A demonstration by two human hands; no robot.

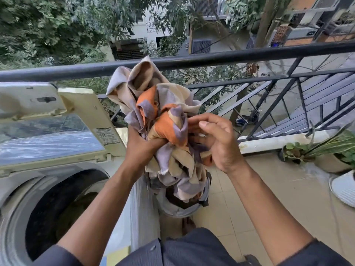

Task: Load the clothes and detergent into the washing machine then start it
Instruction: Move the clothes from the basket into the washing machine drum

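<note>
The task looks to be in its loading stage, with most of it still ahead. The left hand [143, 148] is closed in a fist around the middle of a bunched cloth in orange, lilac and beige patches [165, 120], holding it up in the air in front of the black metal balcony railing [192, 61]. The right hand [215, 143] is at the cloth's right side, its fingers [206, 124] loosely curled and partly apart, touching or gathering folds rather than clamped hard; how firmly it grips I cannot tell. The lower end of the cloth trails down into a grey laundry basket [182, 206] standing on the tiled floor just right of the machine, so the cloth is not yet fully lifted clear.

The white top-loading washing machine [63, 169] stands to the left with its cream lid with a glass window [57, 127] raised. The dark drum opening [57, 212] is in view; something dull seems to lie low inside, but it is too dim to say whether clothes are already in.

What is left, as I judge it: carry this cloth left over the drum and drop it in, move whatever else remains in the basket, add detergent, shut the lid and start the cycle. No detergent container is in view, nor are the controls.
</note>
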